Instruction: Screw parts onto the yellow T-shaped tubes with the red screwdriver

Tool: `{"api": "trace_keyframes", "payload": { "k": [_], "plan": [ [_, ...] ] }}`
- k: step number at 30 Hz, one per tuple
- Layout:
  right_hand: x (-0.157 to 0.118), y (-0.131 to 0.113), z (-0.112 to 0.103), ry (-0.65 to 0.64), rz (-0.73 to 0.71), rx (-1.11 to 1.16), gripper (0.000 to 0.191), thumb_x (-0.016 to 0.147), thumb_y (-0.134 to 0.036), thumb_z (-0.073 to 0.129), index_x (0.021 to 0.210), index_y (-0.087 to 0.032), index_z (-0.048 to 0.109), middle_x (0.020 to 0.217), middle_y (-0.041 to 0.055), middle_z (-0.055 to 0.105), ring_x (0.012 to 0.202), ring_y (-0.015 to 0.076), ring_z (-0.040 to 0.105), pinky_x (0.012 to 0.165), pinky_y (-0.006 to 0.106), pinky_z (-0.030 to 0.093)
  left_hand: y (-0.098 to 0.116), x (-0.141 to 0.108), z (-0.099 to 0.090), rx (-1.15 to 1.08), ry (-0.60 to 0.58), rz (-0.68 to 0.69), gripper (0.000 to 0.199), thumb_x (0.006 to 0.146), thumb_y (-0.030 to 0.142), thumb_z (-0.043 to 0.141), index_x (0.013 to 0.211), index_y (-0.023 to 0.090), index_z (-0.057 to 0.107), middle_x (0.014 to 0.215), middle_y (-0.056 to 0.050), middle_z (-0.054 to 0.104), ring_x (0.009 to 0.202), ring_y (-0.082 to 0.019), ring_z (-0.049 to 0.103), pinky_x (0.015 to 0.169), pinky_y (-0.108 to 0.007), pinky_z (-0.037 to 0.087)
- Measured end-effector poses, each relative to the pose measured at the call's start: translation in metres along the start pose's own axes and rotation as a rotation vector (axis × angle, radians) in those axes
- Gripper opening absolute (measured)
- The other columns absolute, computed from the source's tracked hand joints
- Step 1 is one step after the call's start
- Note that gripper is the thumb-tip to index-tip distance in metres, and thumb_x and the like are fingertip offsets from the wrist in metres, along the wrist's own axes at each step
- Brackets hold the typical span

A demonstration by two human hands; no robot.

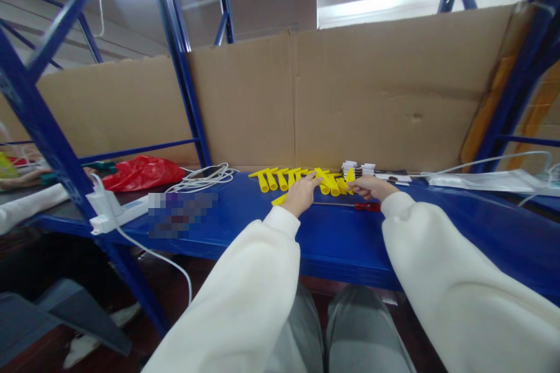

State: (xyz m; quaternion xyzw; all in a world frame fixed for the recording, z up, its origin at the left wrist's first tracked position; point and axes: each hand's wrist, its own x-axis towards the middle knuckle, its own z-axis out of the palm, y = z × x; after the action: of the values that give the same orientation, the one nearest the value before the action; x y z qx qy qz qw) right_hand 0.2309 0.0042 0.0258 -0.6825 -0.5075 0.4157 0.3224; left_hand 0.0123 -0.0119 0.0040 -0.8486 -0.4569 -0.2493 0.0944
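Note:
A row of yellow T-shaped plastic pieces (280, 179) lies along the back of the blue shelf (341, 245). My left hand (301, 193) is at the right part of this row, its fingers closed against one of the yellow pieces (324, 182). From under that hand's wrist side sticks out another yellow piece (279, 200), mostly hidden. My right hand (370, 187) pinches a small yellow piece (350, 175) at the row's right end. Just in front of both hands rests a screwdriver with a red handle (367, 207), its thin shaft pointing left.
Behind the right hand are stacked black-and-white packets (357, 168). A cardboard panel (350, 93) closes off the back. To the left lie a coiled white cable (210, 175), a red plastic bag (144, 173) and a white power strip (131, 210). A co-worker's sleeve (35, 207) shows far left.

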Motion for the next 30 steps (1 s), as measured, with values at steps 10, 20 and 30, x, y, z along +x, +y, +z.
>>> {"api": "trace_keyframes", "payload": {
  "k": [10,20,30],
  "plan": [
    [0.014,-0.007,0.008,0.143,0.001,-0.115,0.025,0.096,-0.022,0.053,0.071,-0.018,0.051,0.046,-0.0076,0.04,0.034,0.0027,0.024,0.035,0.015,0.017,-0.004,0.004,0.009,-0.018,0.039,0.074,0.052,0.091,0.004,0.046,0.137,0.02,0.063,0.15,-0.014,0.054,0.131,-0.023,0.059,0.112,-0.041,0.046],
    [-0.022,-0.011,0.014,-0.064,-0.244,0.196,0.034,0.093,-0.043,0.063,0.071,-0.017,0.058,0.052,0.0005,0.057,0.038,0.0066,0.04,0.036,0.017,0.03,0.001,0.003,0.007,-0.036,0.039,0.06,0.063,0.093,0.007,0.048,0.154,0.019,0.041,0.133,-0.015,0.067,0.121,-0.023,0.066,0.104,-0.038,0.051],
    [-0.029,-0.012,0.011,0.108,-0.3,0.587,0.034,0.095,-0.025,0.055,0.063,-0.02,0.044,0.043,-0.007,0.036,0.034,0.0047,0.025,0.034,0.018,0.019,0.003,-0.003,-0.001,-0.034,-0.002,-0.03,0.057,0.096,0.029,0.056,0.151,0.021,0.045,0.135,-0.013,0.067,0.119,-0.027,0.067,0.1,-0.038,0.052]
  ]
}}
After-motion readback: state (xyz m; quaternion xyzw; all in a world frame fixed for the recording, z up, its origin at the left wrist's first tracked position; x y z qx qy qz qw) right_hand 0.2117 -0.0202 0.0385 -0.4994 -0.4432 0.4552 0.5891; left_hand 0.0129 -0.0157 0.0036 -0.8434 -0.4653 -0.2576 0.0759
